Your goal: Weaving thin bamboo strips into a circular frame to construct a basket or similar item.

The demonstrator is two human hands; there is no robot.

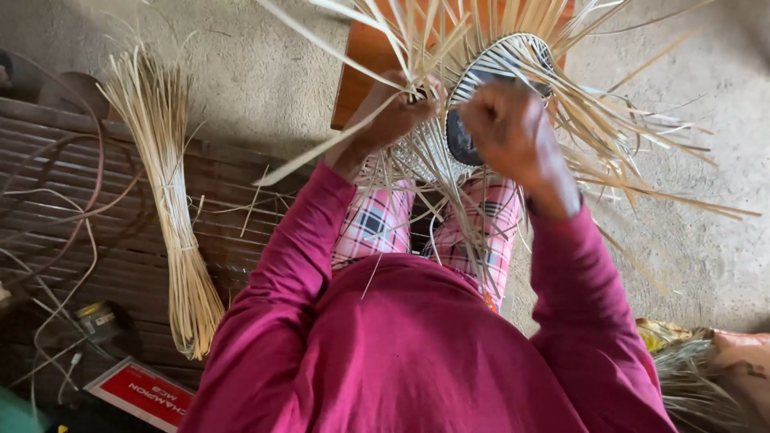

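Magenta sleeves lead to both hands clamped on basket strips, straw bundle lying left

Both arms, sleeved in magenta cloth, were stretched forward and upward from the shoulders, the elbows bent outward. The left hand was closed into a loose grip, fingers curled inward. The right hand was clenched into a fist, knuckles raised, just beside the left.

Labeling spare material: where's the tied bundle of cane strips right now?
In the head view, the tied bundle of cane strips lies on the dark slatted platform, on the person's left, beside the left sleeve and away from both hands.
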